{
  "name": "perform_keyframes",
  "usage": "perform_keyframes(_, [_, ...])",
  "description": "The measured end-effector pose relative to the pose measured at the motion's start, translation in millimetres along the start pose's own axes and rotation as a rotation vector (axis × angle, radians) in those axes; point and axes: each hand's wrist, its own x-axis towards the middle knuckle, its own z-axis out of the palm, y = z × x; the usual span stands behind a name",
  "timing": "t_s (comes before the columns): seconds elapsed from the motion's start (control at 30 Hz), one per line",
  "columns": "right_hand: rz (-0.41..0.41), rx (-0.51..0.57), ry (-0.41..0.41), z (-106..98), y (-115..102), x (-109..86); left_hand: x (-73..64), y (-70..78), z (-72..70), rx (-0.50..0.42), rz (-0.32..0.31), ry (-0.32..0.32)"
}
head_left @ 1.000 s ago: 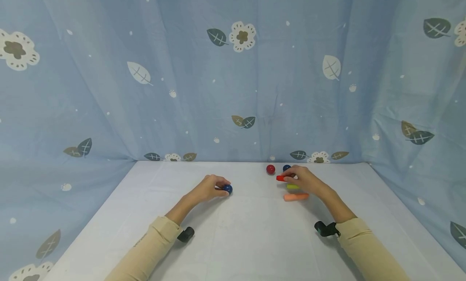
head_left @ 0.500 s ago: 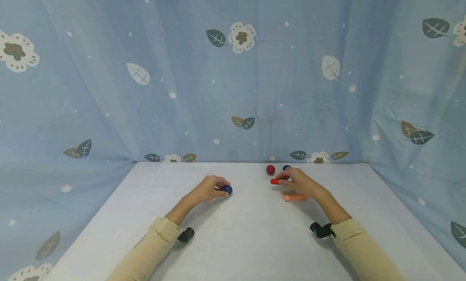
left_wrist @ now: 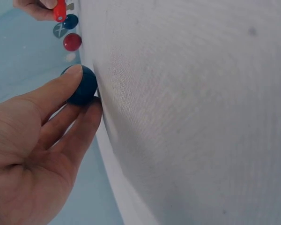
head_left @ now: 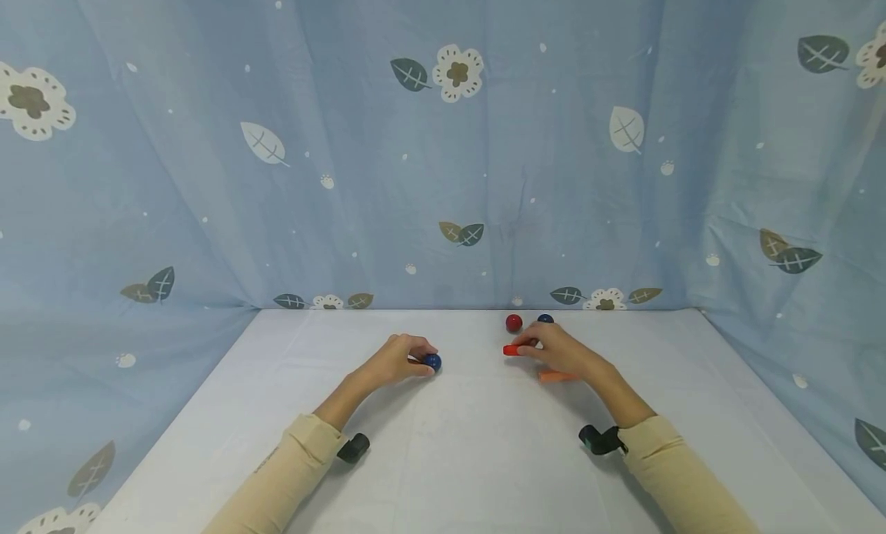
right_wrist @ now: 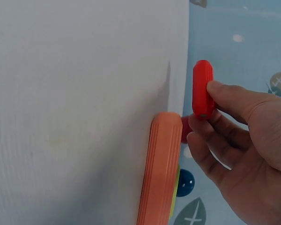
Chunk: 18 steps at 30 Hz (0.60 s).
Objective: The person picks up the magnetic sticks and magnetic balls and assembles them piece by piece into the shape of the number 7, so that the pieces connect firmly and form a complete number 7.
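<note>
In the head view my left hand (head_left: 396,359) pinches a dark blue ball (head_left: 434,362) between thumb and fingers, at or just above the white table. The left wrist view shows the ball close up, thumb on one side and fingertips below. My right hand (head_left: 559,349) pinches a small red plastic stick (right_wrist: 203,89) with rounded ends, held above the table. An orange ribbed stick (right_wrist: 160,164) lies under that hand, partly covered in the head view. A yellow-green stick (right_wrist: 174,197) shows only as a sliver behind the orange one.
At the table's back edge sit a red ball (head_left: 514,323) and a second blue ball (head_left: 545,318). A blue patterned curtain (head_left: 346,172) hangs behind and at both sides of the white table (head_left: 443,457). Black wrist cameras ride on both forearms.
My right hand has moved left and slightly nearer with the red stick, now covering the yellow-green stick in the head view. My left hand has stayed in place with the blue ball.
</note>
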Motion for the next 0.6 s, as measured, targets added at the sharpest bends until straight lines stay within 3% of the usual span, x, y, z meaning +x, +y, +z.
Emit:
perform_keyframes(0.23, [-0.015,0.006,-0.008,4.7,-3.0,3.5,0.5,0.0,0.3,-0.006,-0.009,0.002])
perform_keyframes(0.6, [0.028,-0.003,-0.012,8.1,-11.7,3.9,0.5,1.9,0.3,-0.002,0.001,-0.002])
